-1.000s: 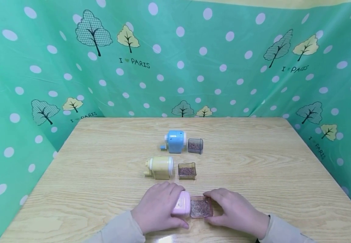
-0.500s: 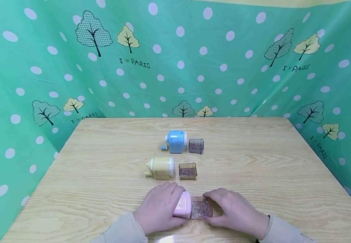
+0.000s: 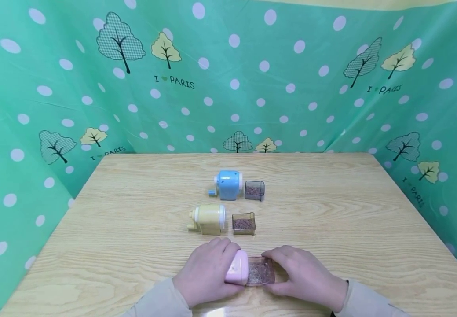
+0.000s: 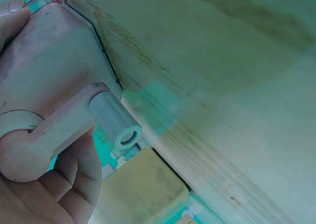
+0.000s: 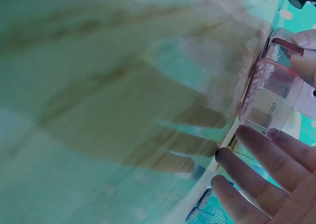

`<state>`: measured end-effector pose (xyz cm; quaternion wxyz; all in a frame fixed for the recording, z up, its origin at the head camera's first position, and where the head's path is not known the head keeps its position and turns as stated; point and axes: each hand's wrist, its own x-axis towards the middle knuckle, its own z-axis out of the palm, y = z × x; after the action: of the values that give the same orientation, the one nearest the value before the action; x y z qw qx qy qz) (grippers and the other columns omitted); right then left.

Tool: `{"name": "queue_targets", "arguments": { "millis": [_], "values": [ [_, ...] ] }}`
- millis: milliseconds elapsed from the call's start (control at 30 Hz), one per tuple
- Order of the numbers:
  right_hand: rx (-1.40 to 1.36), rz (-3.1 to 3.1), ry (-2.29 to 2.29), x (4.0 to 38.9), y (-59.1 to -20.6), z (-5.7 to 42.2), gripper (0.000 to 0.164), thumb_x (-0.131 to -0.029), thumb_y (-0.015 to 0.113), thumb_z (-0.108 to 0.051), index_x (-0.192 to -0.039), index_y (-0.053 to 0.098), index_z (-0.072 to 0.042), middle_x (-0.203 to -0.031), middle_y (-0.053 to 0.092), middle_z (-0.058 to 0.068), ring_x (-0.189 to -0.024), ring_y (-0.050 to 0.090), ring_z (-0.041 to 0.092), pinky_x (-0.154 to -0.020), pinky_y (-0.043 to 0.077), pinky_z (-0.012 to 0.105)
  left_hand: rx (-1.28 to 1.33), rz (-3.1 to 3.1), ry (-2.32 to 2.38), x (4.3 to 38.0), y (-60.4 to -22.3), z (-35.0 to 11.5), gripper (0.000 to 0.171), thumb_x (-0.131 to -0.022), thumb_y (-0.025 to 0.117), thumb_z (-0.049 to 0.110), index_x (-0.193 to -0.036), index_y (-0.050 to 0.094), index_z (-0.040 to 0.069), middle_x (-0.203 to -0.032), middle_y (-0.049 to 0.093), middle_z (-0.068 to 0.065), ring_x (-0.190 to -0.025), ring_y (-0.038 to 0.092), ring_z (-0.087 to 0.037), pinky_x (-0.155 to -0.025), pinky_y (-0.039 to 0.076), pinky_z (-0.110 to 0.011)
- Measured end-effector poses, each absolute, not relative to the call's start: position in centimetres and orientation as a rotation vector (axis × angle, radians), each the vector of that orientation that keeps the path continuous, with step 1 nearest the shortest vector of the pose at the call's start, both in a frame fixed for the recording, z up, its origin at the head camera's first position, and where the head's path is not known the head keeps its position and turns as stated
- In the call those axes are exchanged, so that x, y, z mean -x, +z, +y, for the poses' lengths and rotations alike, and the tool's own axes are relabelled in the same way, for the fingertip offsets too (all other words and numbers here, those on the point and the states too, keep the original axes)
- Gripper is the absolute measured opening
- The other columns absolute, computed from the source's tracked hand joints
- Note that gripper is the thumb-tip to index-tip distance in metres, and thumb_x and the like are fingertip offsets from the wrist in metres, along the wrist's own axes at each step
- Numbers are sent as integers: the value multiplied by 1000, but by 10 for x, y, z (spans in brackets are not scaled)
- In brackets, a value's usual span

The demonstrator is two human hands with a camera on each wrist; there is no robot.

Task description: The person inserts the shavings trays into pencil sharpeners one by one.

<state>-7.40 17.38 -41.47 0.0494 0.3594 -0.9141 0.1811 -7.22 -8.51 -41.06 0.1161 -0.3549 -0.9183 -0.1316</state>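
Here, hands [image 3: 208, 273] [image 3: 305, 277] half-curled: left around pink sharpener [image 3: 237, 268], right on drawer [image 3: 260, 271].

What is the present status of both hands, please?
Left hand gripping pink plastic crank sharpener. Right hand pinching transparent pink plastic drawer, shavings inside. Nothing visibly blocking.

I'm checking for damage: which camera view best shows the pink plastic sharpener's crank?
The left wrist view: the pink plastic crank and its grey cylindrical knob appear close up, uncovered. In the head view, the left hand covers that end of the pink plastic sharpener; the right wrist view shows part of its body, no crank.
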Motion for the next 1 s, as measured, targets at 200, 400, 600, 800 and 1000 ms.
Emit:
{"name": "queue_targets", "arguments": {
  "millis": [200,400,600,800,1000],
  "values": [
    [-1111,-2760,563,74,-415,171,61,-80,72,-55,-117,71,-7,-104,74,2,-91,68,16,-78,59,38,1031,-2723,-408,72,-409,-85,59,-65,81,54,-104,62,14,-89,55,8,-76,46,-6,-57,44,-20],
    [-1122,-2729,557,75,-416,169,60,-80,71,-56,-116,72,-7,-104,74,1,-92,68,15,-80,59,37,1027,-2722,-407,71,-408,-84,59,-65,81,54,-103,61,14,-88,54,8,-77,46,-6,-56,44,-20],
    [-1148,-2697,562,76,-416,167,60,-81,71,-55,-116,71,-7,-103,74,0,-91,68,15,-79,59,36,1033,-2720,-412,72,-409,-85,58,-66,80,54,-104,61,14,-90,55,7,-77,46,-6,-56,44,-19],
    [-1167,-2663,572,77,-417,165,58,-80,73,-53,-115,71,-7,-101,74,0,-89,68,13,-77,59,34,1029,-2732,-421,71,-408,-85,58,-66,81,53,-105,62,14,-92,58,6,-78,48,-6,-58,46,-20],
    [-1168,-2675,567,77,-418,164,57,-79,74,-52,-115,71,-7,-101,73,-1,-89,67,13,-77,59,34,1027,-2746,-428,71,-407,-84,58,-67,80,53,-105,62,14,-94,59,6,-78,48,-7,-58,46,-20]
  ]
}}
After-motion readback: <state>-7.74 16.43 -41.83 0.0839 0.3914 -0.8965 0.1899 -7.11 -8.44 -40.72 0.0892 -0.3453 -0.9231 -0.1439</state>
